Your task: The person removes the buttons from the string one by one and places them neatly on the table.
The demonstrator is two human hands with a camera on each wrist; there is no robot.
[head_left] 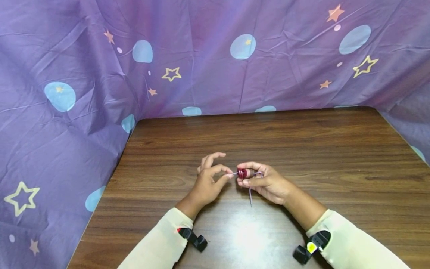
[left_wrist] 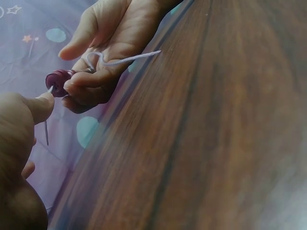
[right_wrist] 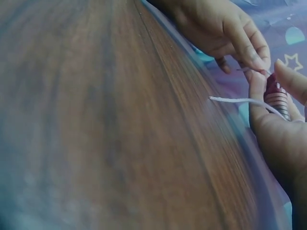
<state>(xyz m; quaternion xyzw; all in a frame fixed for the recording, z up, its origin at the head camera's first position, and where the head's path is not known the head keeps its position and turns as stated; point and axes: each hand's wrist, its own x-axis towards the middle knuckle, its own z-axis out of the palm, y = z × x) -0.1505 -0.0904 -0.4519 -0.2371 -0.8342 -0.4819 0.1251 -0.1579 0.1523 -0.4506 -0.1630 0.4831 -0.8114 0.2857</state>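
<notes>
In the head view my right hand point(head_left: 267, 182) grips a short stack of buttons point(head_left: 242, 173) between thumb and fingers, above the wooden table. Dark red buttons are at its left end; pink and brownish ones follow in the right wrist view. The front dark red button point(left_wrist: 57, 82) shows small holes in the left wrist view. A thin lilac cord point(head_left: 250, 197) runs through the stack, looping and hanging down by the right palm. My left hand point(head_left: 208, 183) pinches the cord between thumb and forefinger just left of the stack, its other fingers raised. A short cord tail point(left_wrist: 46, 132) hangs below that pinch.
The brown wood-grain table point(head_left: 161, 149) lies under both hands. A purple cloth point(head_left: 208, 56) with stars and blue blobs hangs along its back and sides. Small black cameras point(head_left: 193, 239) are strapped on both cream sleeves. Bright glare lies on the table's near middle.
</notes>
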